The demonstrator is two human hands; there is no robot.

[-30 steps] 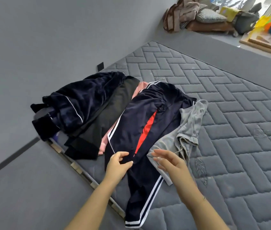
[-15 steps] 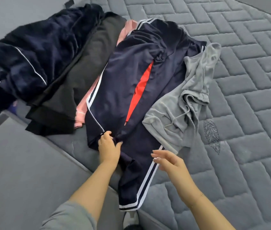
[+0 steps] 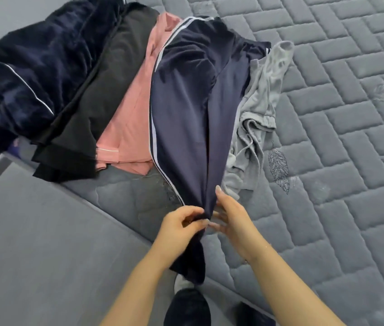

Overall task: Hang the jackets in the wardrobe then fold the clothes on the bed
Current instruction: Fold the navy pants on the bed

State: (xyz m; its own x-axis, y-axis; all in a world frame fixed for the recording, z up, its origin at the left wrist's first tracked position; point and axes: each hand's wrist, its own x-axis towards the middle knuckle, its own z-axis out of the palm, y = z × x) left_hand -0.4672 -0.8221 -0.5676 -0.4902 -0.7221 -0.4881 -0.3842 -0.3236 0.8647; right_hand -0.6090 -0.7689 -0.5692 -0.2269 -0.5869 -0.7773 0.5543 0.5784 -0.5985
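A navy garment with white side stripes (image 3: 186,109) lies stretched over a pile on the grey quilted mattress (image 3: 341,142). Its lower end is bunched and lifted off the bed's edge. My left hand (image 3: 181,225) pinches that bunched fabric, with the tail hanging below it. My right hand (image 3: 231,215) touches the same fabric from the right with fingers spread. Left of it lie a pink garment (image 3: 134,118), a black garment (image 3: 92,114) and a dark blue velvet garment (image 3: 24,71). A crumpled grey top (image 3: 257,123) lies on the right.
The mattress edge (image 3: 120,208) runs diagonally from left to lower right. Grey floor (image 3: 33,255) fills the lower left. My dark shoes (image 3: 186,307) stand at the bottom by the bed. Bare quilted mattress extends to the right.
My left hand has gathered the navy garment and pulled it taut toward me, hiding its red panel. My right hand has moved in against the fabric. The view has tilted down and closer.
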